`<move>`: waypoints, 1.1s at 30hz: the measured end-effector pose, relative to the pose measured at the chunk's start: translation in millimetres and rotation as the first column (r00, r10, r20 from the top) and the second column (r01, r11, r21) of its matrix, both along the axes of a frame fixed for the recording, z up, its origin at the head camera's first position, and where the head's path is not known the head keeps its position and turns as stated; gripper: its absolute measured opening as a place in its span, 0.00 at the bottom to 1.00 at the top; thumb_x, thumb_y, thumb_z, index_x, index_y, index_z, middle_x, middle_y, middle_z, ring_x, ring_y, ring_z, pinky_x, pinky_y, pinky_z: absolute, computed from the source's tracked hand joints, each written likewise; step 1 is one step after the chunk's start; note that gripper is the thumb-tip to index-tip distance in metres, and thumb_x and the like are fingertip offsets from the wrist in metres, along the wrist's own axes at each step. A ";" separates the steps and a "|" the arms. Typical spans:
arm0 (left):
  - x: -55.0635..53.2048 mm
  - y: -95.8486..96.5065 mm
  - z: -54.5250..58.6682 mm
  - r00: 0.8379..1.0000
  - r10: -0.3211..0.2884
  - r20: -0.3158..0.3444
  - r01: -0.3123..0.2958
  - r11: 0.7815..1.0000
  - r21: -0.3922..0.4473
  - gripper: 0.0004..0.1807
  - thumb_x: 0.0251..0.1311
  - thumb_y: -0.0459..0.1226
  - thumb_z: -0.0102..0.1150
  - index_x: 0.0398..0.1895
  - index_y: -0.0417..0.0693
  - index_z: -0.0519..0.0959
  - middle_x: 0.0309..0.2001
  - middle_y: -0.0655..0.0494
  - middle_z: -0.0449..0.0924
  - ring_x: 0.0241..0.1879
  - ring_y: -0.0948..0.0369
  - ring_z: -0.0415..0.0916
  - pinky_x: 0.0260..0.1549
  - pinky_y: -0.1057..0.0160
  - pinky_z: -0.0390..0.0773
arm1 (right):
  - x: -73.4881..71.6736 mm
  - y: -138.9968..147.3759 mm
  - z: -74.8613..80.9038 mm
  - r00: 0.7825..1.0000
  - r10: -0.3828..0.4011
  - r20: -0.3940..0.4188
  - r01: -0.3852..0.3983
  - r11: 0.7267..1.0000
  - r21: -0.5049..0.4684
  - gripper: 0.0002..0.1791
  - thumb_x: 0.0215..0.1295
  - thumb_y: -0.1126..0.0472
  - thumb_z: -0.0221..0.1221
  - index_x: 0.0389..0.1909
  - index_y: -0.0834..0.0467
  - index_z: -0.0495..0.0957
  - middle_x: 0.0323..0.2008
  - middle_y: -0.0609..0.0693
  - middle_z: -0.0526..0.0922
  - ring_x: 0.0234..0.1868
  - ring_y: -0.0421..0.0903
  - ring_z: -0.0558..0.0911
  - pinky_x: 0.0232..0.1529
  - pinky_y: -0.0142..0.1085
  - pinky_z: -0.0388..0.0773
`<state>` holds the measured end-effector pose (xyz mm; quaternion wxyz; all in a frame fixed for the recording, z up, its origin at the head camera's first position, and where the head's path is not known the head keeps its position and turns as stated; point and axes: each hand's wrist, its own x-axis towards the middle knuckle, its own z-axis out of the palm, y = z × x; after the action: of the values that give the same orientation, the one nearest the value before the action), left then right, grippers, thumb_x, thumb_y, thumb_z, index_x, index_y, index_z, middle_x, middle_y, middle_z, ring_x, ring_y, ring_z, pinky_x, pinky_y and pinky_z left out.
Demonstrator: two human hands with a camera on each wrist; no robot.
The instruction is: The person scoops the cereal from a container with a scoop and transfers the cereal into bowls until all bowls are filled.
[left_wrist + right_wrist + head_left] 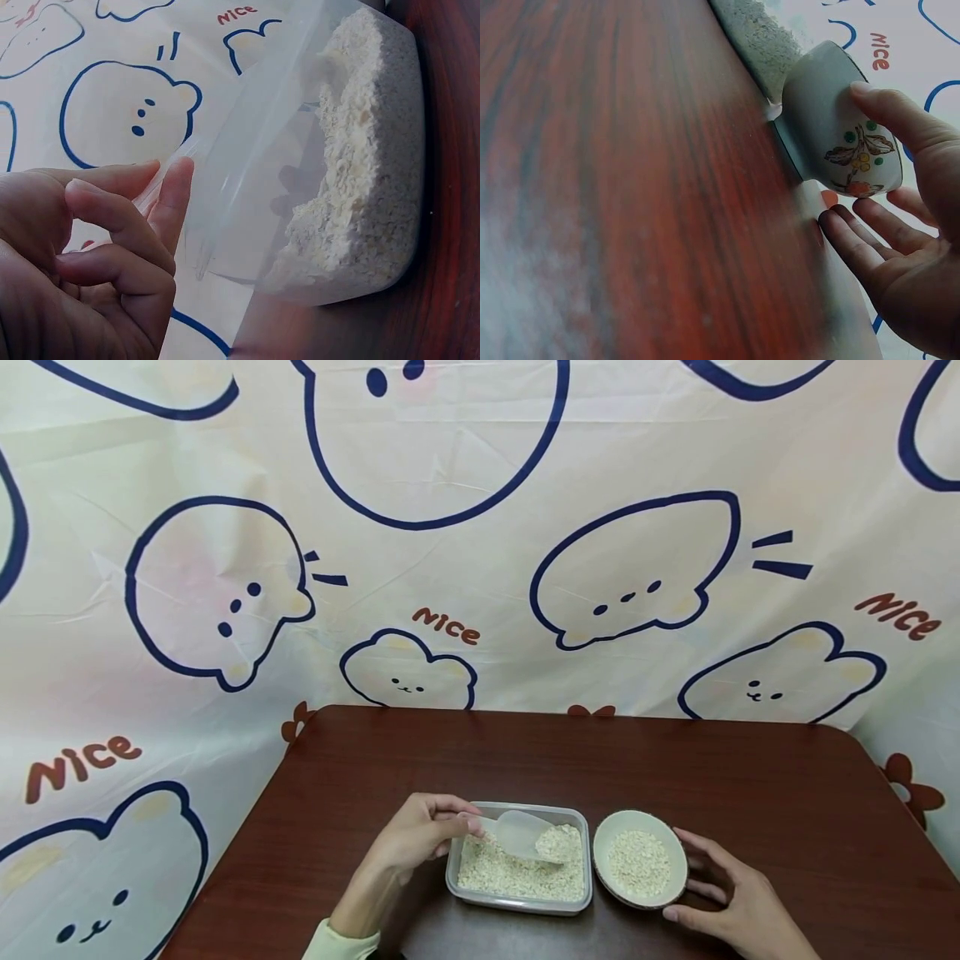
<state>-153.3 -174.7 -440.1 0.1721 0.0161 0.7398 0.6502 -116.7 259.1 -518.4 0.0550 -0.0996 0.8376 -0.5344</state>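
My left hand [416,835] pinches the handle of a translucent scoop [517,835] between thumb and fingers. Pale oat flakes [557,843] lie in the scoop's front end, over a clear rectangular container [525,907] of more flakes. In the left wrist view, the container's wall hides much of the scoop. To the container's right stands a small round bowl [637,820] with flakes inside. My right hand [738,902] holds that bowl's right side, thumb near and forefinger far. The right wrist view shows a leaf-and-berry pattern on the bowl [817,112], with the lower fingers spread beside it.
Everything stands on a dark reddish-brown table [480,752] with rounded far corners. A pale cloth [480,568] printed with blue cartoon outlines hangs behind the table and at its sides. The container and bowl stand close together near the table's front.
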 end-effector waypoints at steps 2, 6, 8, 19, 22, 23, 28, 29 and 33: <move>-0.5 -1.3 0.4 1.000 0.002 0.007 -0.002 1.000 0.005 0.17 0.63 0.31 0.70 0.51 0.27 0.84 0.32 0.54 0.91 0.15 0.71 0.58 0.16 0.74 0.56 | -0.2 0.0 0.1 1.000 -0.002 0.003 0.002 1.000 0.001 0.54 0.49 0.56 0.84 0.78 0.49 0.69 0.65 0.21 0.72 0.57 0.23 0.81 0.49 0.32 0.88; -2.0 -3.4 0.1 1.000 0.010 0.004 -0.010 1.000 0.018 0.17 0.63 0.31 0.70 0.51 0.26 0.84 0.30 0.55 0.91 0.15 0.71 0.58 0.16 0.74 0.57 | -0.1 -0.4 0.2 1.000 -0.006 -0.003 0.006 1.000 0.005 0.54 0.49 0.56 0.84 0.78 0.49 0.69 0.64 0.21 0.73 0.57 0.23 0.81 0.49 0.32 0.89; -2.6 -4.0 0.1 1.000 0.014 0.002 -0.014 1.000 0.025 0.17 0.63 0.31 0.70 0.51 0.26 0.84 0.30 0.56 0.91 0.15 0.71 0.59 0.16 0.74 0.57 | 0.0 -0.5 0.4 1.000 -0.005 -0.003 0.005 1.000 0.005 0.54 0.49 0.56 0.84 0.78 0.49 0.69 0.64 0.21 0.73 0.57 0.23 0.81 0.49 0.32 0.89; -3.1 -2.5 4.1 1.000 0.024 0.007 -0.024 0.999 0.042 0.17 0.64 0.32 0.70 0.51 0.26 0.84 0.28 0.61 0.90 0.15 0.70 0.59 0.16 0.73 0.56 | 0.9 0.4 0.1 1.000 -0.004 0.003 0.004 1.000 -0.004 0.54 0.49 0.56 0.84 0.78 0.50 0.69 0.66 0.24 0.73 0.57 0.23 0.81 0.49 0.32 0.88; -3.3 -2.6 5.8 1.000 0.024 0.009 -0.024 0.999 0.048 0.17 0.64 0.32 0.70 0.51 0.26 0.84 0.28 0.62 0.89 0.15 0.70 0.59 0.17 0.73 0.56 | 0.6 1.0 1.0 0.999 -0.015 0.029 0.015 1.000 0.003 0.54 0.48 0.54 0.85 0.78 0.48 0.69 0.68 0.31 0.74 0.57 0.23 0.81 0.49 0.31 0.88; -3.4 -2.7 6.6 1.000 0.024 0.009 -0.024 0.998 0.049 0.17 0.64 0.32 0.70 0.51 0.26 0.84 0.28 0.62 0.89 0.16 0.70 0.59 0.17 0.73 0.56 | 0.5 1.2 1.4 0.999 -0.019 0.040 0.019 1.000 0.005 0.55 0.48 0.53 0.85 0.78 0.48 0.68 0.68 0.34 0.74 0.57 0.23 0.81 0.50 0.30 0.88; -3.2 -4.0 10.1 1.000 0.026 0.006 -0.027 0.999 0.039 0.17 0.64 0.32 0.70 0.50 0.27 0.84 0.29 0.62 0.89 0.16 0.69 0.60 0.17 0.72 0.57 | -0.3 0.8 1.8 0.997 -0.029 0.068 0.029 1.000 0.011 0.55 0.47 0.53 0.85 0.78 0.48 0.68 0.72 0.49 0.74 0.57 0.24 0.81 0.50 0.30 0.87; -3.2 -4.3 10.5 1.000 0.025 0.005 -0.025 0.999 0.037 0.17 0.64 0.32 0.70 0.51 0.27 0.84 0.29 0.62 0.90 0.16 0.69 0.60 0.17 0.72 0.57 | -0.5 0.6 1.6 0.997 -0.026 0.067 0.025 1.000 0.010 0.55 0.48 0.54 0.85 0.78 0.49 0.68 0.73 0.52 0.74 0.56 0.24 0.80 0.50 0.30 0.87; -3.4 -4.7 11.4 1.000 0.019 0.006 -0.019 0.999 0.041 0.17 0.65 0.32 0.70 0.51 0.27 0.84 0.29 0.62 0.89 0.17 0.69 0.61 0.18 0.72 0.57 | -1.8 0.2 0.6 0.998 -0.014 0.067 0.014 1.000 0.007 0.55 0.50 0.57 0.84 0.79 0.53 0.67 0.76 0.62 0.71 0.56 0.22 0.80 0.50 0.29 0.87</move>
<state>-156.7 -179.3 -428.7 0.1677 0.0109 0.7259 0.6670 -118.5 259.3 -517.8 0.0795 -0.0757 0.8376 -0.5352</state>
